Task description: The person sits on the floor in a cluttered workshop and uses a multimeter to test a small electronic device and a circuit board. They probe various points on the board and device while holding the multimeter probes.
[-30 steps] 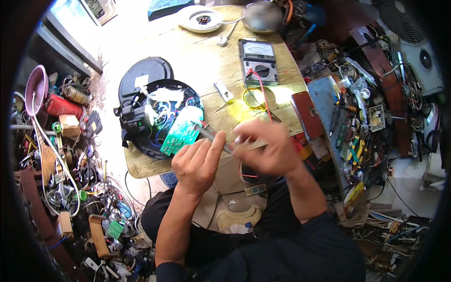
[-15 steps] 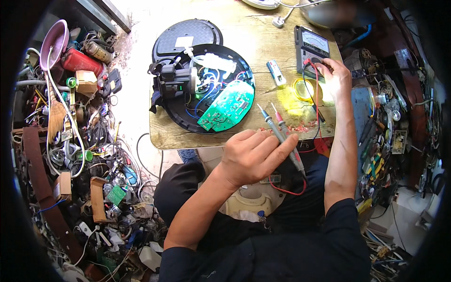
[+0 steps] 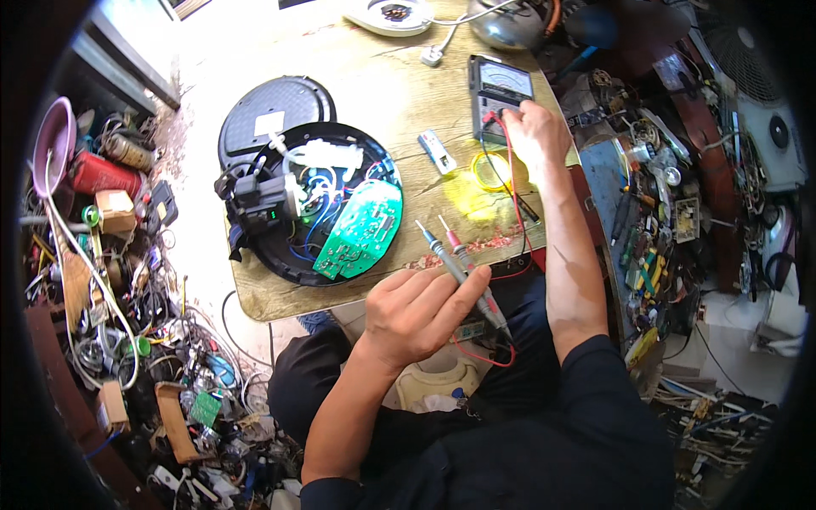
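Observation:
My left hand (image 3: pixel 414 316), fingers curled, grips a pair of test probes (image 3: pixel 459 265) side by side, their tips pointing toward the far side of the table. Red and black leads run from the analog multimeter (image 3: pixel 503 81) at the table's far right. My right hand (image 3: pixel 537 134) is closed at the multimeter's lower front, around its dial area; the fingertips are partly hidden. Left of the probes lies an opened round black housing (image 3: pixel 285 274) with a green circuit board (image 3: pixel 361 229), coloured wires and a dark motor-like unit (image 3: pixel 259 202) inside. A round black cover (image 3: pixel 236 127) rests behind it.
On the wooden table (image 3: pixel 382 85) are a yellow ring (image 3: pixel 478 174), a small blue-and-white box (image 3: pixel 436 151), a plug (image 3: pixel 432 55) and a white dish-like part (image 3: pixel 374 19). Cluttered parts and cables fill the floor at left; tools (image 3: pixel 650 272) lie at right.
The view has shifted, so the table and its contents appear farther left and lower. Both hands keep their holds: the left on the probes, the right at the multimeter.

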Tool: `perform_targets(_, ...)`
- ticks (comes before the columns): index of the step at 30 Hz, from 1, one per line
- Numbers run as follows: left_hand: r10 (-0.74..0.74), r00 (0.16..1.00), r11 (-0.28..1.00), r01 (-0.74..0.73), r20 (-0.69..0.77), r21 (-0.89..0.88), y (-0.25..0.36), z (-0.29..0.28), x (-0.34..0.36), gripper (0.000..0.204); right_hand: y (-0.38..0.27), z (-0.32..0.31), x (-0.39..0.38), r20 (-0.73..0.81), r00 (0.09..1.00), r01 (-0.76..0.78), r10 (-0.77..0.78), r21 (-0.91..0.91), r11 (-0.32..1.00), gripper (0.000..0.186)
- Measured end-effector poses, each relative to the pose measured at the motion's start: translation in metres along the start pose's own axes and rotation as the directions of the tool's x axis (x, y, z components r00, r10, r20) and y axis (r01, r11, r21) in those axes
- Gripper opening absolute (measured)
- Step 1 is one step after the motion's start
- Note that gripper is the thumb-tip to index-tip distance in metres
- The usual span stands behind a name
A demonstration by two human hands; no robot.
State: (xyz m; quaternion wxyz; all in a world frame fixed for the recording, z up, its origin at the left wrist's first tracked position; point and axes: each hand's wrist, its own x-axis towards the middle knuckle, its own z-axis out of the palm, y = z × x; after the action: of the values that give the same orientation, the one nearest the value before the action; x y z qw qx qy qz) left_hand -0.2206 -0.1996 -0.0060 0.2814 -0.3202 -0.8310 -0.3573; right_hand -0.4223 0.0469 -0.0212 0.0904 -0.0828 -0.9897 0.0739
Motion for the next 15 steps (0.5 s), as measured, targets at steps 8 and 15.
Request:
perform_targets(8,0.005,1.000,1.000,-0.005,0.016,-0.011,-0.002,0.002,0.000,0.042,0.007,0.001,0.012,0.128,0.983,-0.156,0.135,0.169,0.973,0.041)
perform_targets(15,-0.009,1.000,1.000,0.009,-0.010,-0.019,-0.002,0.000,0.000,0.044,0.055,-0.004,0.004,0.219,0.938,0.026,-0.270,0.730,0.683,0.023)
